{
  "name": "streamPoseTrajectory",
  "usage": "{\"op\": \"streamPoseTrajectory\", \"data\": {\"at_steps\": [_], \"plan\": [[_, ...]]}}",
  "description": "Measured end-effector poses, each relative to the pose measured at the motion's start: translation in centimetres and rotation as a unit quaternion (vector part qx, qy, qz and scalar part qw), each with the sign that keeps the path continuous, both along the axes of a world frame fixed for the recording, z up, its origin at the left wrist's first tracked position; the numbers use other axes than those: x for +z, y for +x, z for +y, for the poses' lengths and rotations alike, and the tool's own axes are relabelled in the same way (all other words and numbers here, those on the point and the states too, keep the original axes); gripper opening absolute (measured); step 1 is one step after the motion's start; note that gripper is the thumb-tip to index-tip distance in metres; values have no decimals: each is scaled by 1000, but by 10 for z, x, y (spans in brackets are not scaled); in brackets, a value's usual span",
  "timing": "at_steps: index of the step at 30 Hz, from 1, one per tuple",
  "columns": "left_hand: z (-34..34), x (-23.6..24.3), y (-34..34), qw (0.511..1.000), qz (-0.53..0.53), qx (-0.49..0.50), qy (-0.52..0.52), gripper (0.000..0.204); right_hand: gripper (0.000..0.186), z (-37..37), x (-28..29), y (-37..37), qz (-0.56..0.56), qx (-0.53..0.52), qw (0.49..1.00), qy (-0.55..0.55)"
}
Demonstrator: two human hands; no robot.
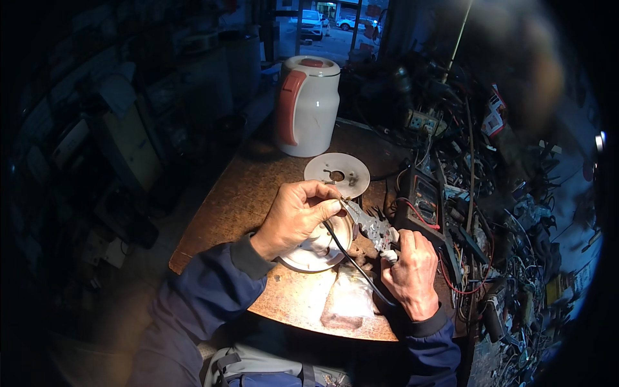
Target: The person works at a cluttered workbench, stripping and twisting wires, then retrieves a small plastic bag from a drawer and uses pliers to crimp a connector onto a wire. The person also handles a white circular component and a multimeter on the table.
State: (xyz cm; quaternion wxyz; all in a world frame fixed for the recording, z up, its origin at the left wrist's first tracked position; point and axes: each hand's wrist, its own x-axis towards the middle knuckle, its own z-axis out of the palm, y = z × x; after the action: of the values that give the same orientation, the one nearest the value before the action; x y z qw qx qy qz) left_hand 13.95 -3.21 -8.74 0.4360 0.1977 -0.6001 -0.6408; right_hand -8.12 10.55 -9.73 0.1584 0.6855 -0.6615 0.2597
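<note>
Left hand (298,218) pinches a thin black cable (348,255) over the round white plastic kettle base (319,248), right in front of the white electric kettle with red handle (307,106). Right hand (409,274) is closed around grey metal wire strippers (374,226), beside that base.

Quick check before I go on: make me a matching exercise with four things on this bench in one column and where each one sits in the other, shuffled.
Things:
1. kettle
2. loose round disc
3. multimeter
4. clear plastic bag

Places:
A. right of the hands, by the tangle of wires
B. at the far end of the table
C. at the near table edge, between the forearms
D. flat on the table, just in front of the kettle

Pairs: 1-B, 2-D, 3-A, 4-C
</note>
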Motion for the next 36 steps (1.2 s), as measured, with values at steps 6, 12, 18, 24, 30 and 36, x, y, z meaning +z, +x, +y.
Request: {"op": "streamPoseTrajectory", "data": {"at_steps": [6, 12, 18, 24, 30, 36], "plan": [[6, -12, -11, 978, 5, 135, -162, 10, 41, 4, 4, 12, -28, -11, 999, 27], [6, -12, -13, 891, -91, 274, -350, 15, 37, 7, 3, 16, -89, 0, 995, 47], [9, -8, -11, 863, -108, 298, -394, 16, 34, 6, 1, 16, -96, 0, 995, 42], [10, -6, -11, 861, -111, 298, -397, 16, 33, 5, 3, 16, -103, 3, 994, 37], [10, -7, -11, 859, -109, 298, -403, 16, 30, 5, 6, 15, -97, 22, 994, 46], [11, -6, -11, 859, -107, 291, -406, 16, 29, 3, -1, 12, -99, 19, 994, 50]]}}
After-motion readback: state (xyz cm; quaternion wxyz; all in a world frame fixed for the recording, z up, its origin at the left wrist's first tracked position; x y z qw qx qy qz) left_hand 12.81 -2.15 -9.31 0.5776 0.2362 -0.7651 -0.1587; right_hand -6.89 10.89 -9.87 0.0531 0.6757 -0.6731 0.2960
